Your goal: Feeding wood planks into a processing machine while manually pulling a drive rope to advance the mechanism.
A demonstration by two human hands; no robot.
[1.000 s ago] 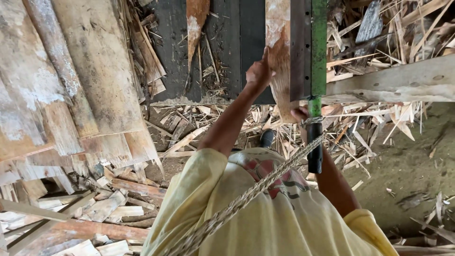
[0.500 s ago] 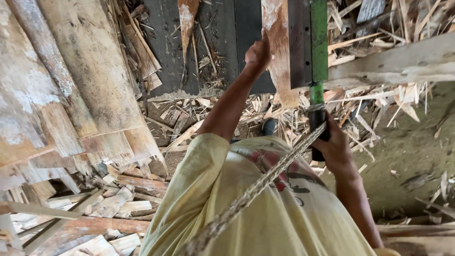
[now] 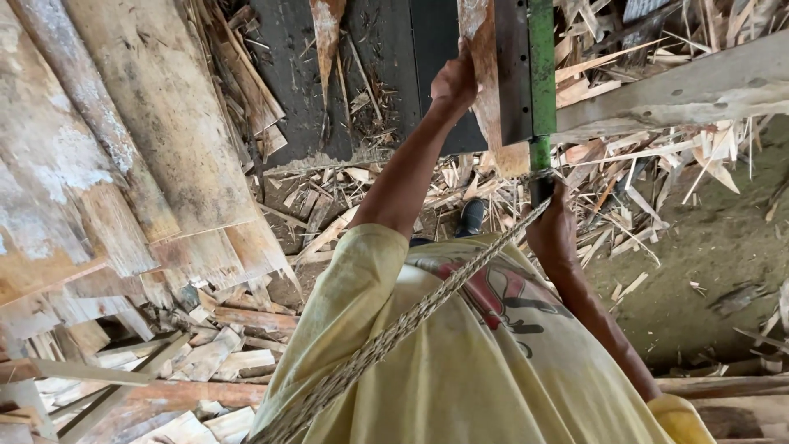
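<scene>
Compared with a second ago, we are seeing our right hand (image 3: 552, 230) sitting lower and closer to our body, while our left hand (image 3: 454, 80) is staying raised at about the same spot. The left hand is closing its fingers on the edge of a narrow wooden slat (image 3: 485, 82), which is standing upright against a dark flat panel (image 3: 394, 66). The right hand is wrapping around the dark lower end of a green bar (image 3: 541, 74) that is running straight up beside the slat; a braided rope (image 3: 411, 321) is stretching from that grip diagonally across our yellow shirt (image 3: 427, 370). The two hands are working well apart, each clamped on its own thing. Below us the ground is lying littered with wood offcuts (image 3: 345, 197), too many to count, and bare earth (image 3: 699, 263) is showing on the right. Long weathered planks (image 3: 148, 140) are leaning in a stack on the left, and one pale beam (image 3: 682, 90) is crossing the upper right. We are counting one slat, one bar and one rope.
</scene>
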